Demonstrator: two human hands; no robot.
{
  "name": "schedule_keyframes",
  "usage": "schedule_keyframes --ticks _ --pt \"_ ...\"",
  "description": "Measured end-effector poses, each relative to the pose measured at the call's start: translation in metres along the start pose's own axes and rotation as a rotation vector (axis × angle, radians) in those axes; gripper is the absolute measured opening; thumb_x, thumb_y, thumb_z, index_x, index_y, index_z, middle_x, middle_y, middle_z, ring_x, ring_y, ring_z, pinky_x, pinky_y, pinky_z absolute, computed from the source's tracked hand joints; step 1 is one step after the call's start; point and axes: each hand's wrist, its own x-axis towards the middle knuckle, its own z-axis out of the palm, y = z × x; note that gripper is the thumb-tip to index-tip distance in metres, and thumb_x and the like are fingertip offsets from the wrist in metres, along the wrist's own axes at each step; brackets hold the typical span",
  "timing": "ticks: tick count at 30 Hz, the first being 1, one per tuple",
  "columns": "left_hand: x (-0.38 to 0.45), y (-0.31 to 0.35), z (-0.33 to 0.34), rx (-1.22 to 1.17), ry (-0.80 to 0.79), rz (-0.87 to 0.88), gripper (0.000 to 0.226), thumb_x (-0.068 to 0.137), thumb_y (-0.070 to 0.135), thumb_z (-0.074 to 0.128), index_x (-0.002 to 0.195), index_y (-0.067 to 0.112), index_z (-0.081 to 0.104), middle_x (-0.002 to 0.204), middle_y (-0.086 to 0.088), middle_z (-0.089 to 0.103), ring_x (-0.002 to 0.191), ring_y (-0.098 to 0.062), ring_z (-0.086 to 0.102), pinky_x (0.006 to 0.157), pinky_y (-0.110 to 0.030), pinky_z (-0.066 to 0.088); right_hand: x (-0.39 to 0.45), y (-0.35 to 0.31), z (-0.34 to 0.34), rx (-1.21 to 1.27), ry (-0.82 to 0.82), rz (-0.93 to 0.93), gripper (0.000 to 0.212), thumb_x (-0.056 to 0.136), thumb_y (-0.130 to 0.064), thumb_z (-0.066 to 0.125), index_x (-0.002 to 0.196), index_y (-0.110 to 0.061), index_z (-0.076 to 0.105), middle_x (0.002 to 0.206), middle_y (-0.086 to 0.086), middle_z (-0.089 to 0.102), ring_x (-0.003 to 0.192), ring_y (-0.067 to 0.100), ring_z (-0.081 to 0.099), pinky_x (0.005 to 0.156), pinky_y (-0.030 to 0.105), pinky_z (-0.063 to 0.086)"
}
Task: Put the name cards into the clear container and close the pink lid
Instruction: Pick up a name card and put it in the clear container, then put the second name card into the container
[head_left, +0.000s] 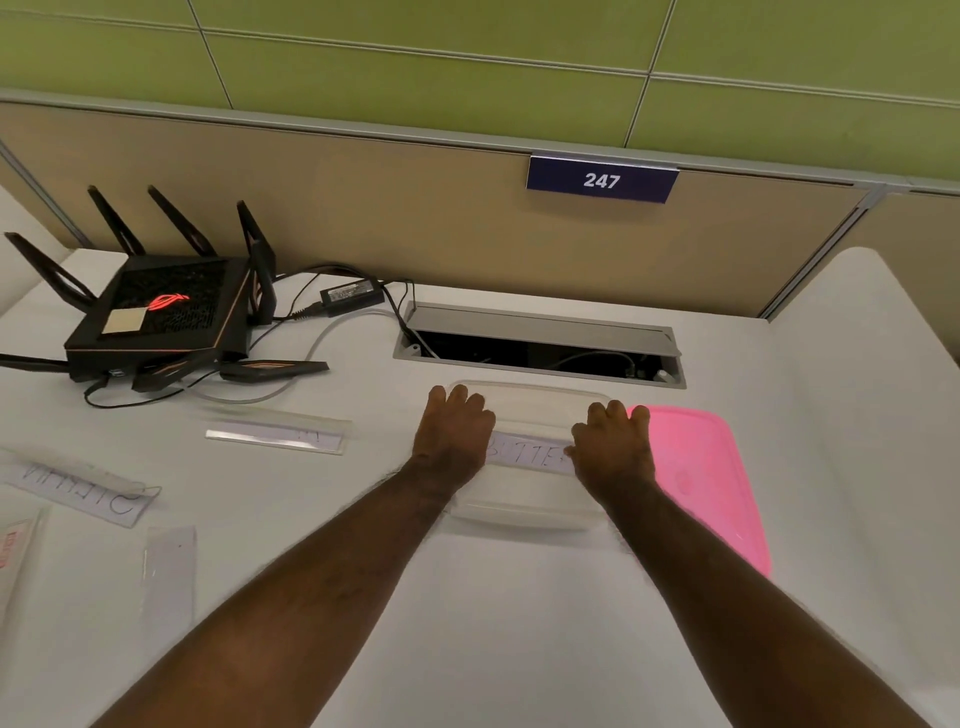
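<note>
A black router (156, 312) with upright antennas and a glowing red logo sat at the far left of the white desk (493, 623). Its power adapter (352, 295) lay just beside an open cable hatch (540, 345). A blue plate (602, 180) reading 247 hung on the beige partition (363, 208).

Blue sign (602, 180): "247". Name card (530, 454): "BUTTE…", rest hidden.
</note>
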Motion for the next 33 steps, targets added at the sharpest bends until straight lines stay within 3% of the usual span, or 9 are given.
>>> schedule_keyframes --ticks 3,6,13,18,21,24,28,31,33 --pt "-0.009 -0.011 -0.005 -0.126 0.195 -0.069 0.021 0.08 0.022 0.055 0.093 0.02 0.071 0.089 0.0 0.066 0.08 -0.024 0.055 0.071 -0.036 0.034 0.004 -0.005 -0.006 0.092 0.132 -0.027 0.021 0.08 -0.035 0.068 0.09 -0.017 0.074 0.091 0.008 0.067 0.087 0.031 0.058 0.081 0.046 0.038" --pt "-0.022 -0.035 -0.012 -0.21 0.314 -0.191 0.027 0.084 0.021 0.049 0.101 0.021 0.069 0.094 0.0 0.067 0.081 -0.024 0.056 0.071 -0.037 0.036 0.011 -0.016 -0.022 0.184 0.271 -0.07 0.022 0.084 -0.031 0.062 0.101 -0.02 0.073 0.097 0.006 0.068 0.088 0.031 0.059 0.079 0.044 0.038" --pt "-0.066 -0.117 0.01 -0.178 0.275 -0.422 0.035 0.081 0.02 0.056 0.115 0.018 0.064 0.107 -0.003 0.067 0.095 -0.026 0.059 0.079 -0.04 0.039 0.029 -0.082 -0.071 0.364 0.472 -0.203 0.029 0.086 -0.03 0.057 0.112 -0.021 0.068 0.108 0.003 0.064 0.093 0.027 0.056 0.082 0.044 0.036" --pt "-0.102 -0.173 0.04 -0.106 0.126 -0.505 0.044 0.077 0.017 0.051 0.119 0.008 0.06 0.108 -0.013 0.067 0.097 -0.033 0.06 0.081 -0.044 0.042 0.039 -0.156 -0.087 0.445 0.413 -0.367 0.035 0.087 -0.03 0.055 0.12 -0.019 0.063 0.121 0.006 0.062 0.113 0.028 0.055 0.102 0.053 0.033" --pt "-0.117 -0.199 0.056 -0.142 0.013 -0.501 0.05 0.079 0.012 0.05 0.128 0.003 0.055 0.127 -0.02 0.061 0.117 -0.038 0.056 0.092 -0.052 0.046 0.041 -0.199 -0.085 0.489 0.278 -0.444 0.044 0.087 -0.028 0.055 0.129 -0.015 0.057 0.134 0.011 0.056 0.124 0.031 0.049 0.107 0.051 0.03" --pt "-0.123 -0.217 0.069 -0.201 -0.127 -0.505 0.059 0.088 0.01 0.05 0.145 0.007 0.036 0.154 -0.014 0.035 0.143 -0.032 0.028 0.114 -0.049 0.027 0.041 -0.233 -0.079 0.538 0.115 -0.461 0.054 0.09 -0.029 0.052 0.142 -0.014 0.042 0.148 0.012 0.042 0.132 0.032 0.04 0.103 0.046 0.034" --pt "-0.123 -0.225 0.077 -0.261 -0.186 -0.487 0.063 0.093 0.01 0.044 0.151 0.013 0.022 0.16 -0.008 0.02 0.148 -0.027 0.013 0.119 -0.045 0.013 0.046 -0.259 -0.071 0.519 0.016 -0.41 0.058 0.094 -0.03 0.049 0.146 -0.015 0.029 0.146 0.008 0.044 0.124 0.031 0.046 0.094 0.044 0.041" --pt "-0.124 -0.229 0.081 -0.286 -0.147 -0.462 0.061 0.087 0.006 0.053 0.145 0.009 0.037 0.153 -0.014 0.037 0.143 -0.032 0.03 0.115 -0.048 0.023 0.053 -0.269 -0.066 0.506 0.052 -0.369 0.053 0.094 -0.03 0.049 0.143 -0.014 0.035 0.13 0.01 0.056 0.109 0.032 0.056 0.084 0.041 0.043" --pt "-0.126 -0.231 0.089 -0.245 -0.028 -0.374 0.053 0.07 0.0 0.071 0.122 0.004 0.062 0.118 -0.022 0.066 0.11 -0.038 0.063 0.096 -0.052 0.047 0.057 -0.273 -0.062 0.468 0.087 -0.345 0.044 0.093 -0.028 0.051 0.134 -0.014 0.047 0.12 0.009 0.061 0.1 0.03 0.059 0.079 0.039 0.042"
